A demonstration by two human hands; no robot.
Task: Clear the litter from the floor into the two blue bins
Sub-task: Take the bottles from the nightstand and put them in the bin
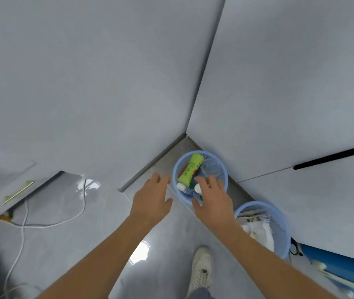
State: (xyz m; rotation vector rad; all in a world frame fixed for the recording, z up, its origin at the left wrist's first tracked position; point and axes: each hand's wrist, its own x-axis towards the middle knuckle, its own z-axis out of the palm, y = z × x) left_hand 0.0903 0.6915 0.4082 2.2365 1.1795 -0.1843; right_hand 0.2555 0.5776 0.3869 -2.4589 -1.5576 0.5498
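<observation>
Head view, looking down into a room corner where two grey walls meet. Two blue mesh bins on the grey tiled floor. Corner bin (219, 180) sits right in the wall corner and holds one yellow-green bottle (190, 169) lying slanted, one clear plastic cup (211, 167), one white cap (181, 186) and a few more bottle bits in green, red and blue, too jumbled to count. Second bin (280, 229) stands near it along the right-hand wall, apart from the first, filled with crumpled white paper (258, 227). Two bare hands reach forward. Left hand (153, 199) hovers just left of the corner bin, fingers spread and relaxed, holding nothing; whether it touches the rim cannot be told. Right hand (213, 201) is over the near rim of the corner bin, fingers straight and apart, nothing gripped; fingertips overlap the bin contents, contact unclear. One white sneaker (200, 270) on the floor below the hands. One white cable (42, 225) loops across the floor at left, beside a grey cabinet with two brass handles (18, 192). No loose litter seen on the visible floor.
</observation>
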